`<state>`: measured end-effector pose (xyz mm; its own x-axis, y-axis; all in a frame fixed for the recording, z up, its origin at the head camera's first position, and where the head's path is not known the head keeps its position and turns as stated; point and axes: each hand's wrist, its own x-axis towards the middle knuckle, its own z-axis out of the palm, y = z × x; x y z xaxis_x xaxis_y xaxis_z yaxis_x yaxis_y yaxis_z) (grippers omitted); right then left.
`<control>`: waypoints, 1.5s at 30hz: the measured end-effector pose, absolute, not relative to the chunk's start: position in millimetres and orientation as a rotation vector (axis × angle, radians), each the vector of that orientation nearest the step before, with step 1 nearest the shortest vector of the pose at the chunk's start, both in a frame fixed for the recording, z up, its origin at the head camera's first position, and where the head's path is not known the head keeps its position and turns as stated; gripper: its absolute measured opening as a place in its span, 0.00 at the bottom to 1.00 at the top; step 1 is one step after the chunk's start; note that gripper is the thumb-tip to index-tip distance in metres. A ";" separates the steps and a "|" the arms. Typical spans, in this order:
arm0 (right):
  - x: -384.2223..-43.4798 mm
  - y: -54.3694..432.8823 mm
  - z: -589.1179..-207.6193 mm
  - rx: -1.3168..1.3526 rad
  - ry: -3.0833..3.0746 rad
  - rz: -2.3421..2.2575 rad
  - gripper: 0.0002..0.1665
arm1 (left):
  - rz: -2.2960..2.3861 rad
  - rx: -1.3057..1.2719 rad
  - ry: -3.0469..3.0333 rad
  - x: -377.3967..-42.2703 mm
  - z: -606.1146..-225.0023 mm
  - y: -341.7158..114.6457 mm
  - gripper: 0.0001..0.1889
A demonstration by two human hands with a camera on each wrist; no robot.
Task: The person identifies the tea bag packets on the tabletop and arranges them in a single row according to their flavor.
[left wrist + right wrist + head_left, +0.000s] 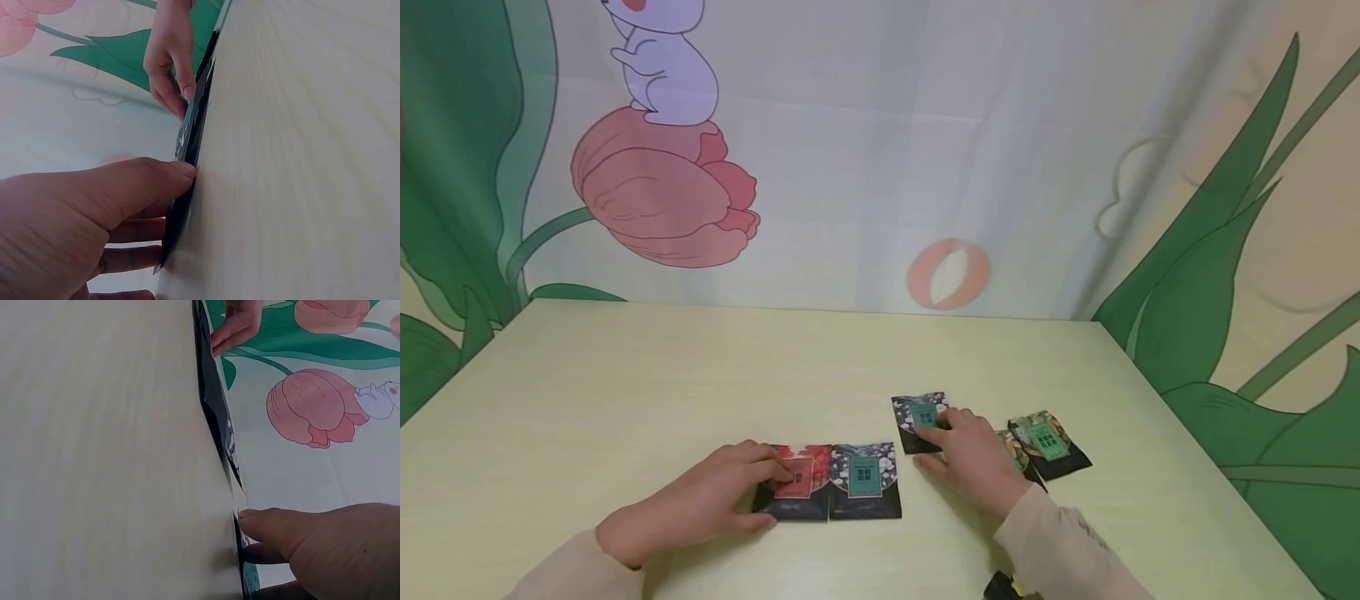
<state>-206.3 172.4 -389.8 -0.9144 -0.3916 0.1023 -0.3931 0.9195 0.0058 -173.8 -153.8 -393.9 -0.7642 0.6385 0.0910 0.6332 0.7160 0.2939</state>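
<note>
My left hand (718, 500) rests at the left edge of a red-and-black sachet (801, 479). Its fingertips lie on the sachet face, and the thumb touches the near edge in the left wrist view. Directly right of it lies a blue floral sachet (865, 483) with a teal label, side by side with the red one. Farther back, my right hand (973, 454) holds another blue floral sachet (917, 414) by its right side, slightly turned. The right thumb is at this sachet's near edge in the right wrist view, the fingers over its face.
Beyond my right hand lie two green-and-yellow floral sachets, a front one (1048, 443) overlapping another (1015, 446) partly hidden by the hand. A small black object (1000, 586) shows at the bottom edge by the right sleeve. A printed curtain (850, 167) hangs behind the pale wooden table (700, 367).
</note>
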 end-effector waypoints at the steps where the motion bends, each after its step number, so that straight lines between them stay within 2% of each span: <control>1: -204.6 171.5 -389.6 0.622 -2.972 0.015 0.24 | 0.486 1.078 2.894 -173.9 -393.7 -154.2 0.21; 23: -164.5 166.9 -385.6 0.725 -2.917 -0.065 0.25 | 0.468 1.026 2.890 -175.0 -392.2 -151.5 0.22; 45: -135.7 161.4 -374.9 0.658 -3.056 -0.143 0.30 | 0.471 1.076 2.904 -174.2 -394.5 -153.7 0.21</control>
<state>-135.7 161.4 -374.9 -0.9116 -0.4111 -0.0074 -0.4099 0.9075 0.0920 -174.2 -153.7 -394.5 -0.7639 0.6384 0.0946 0.6356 0.7187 0.2820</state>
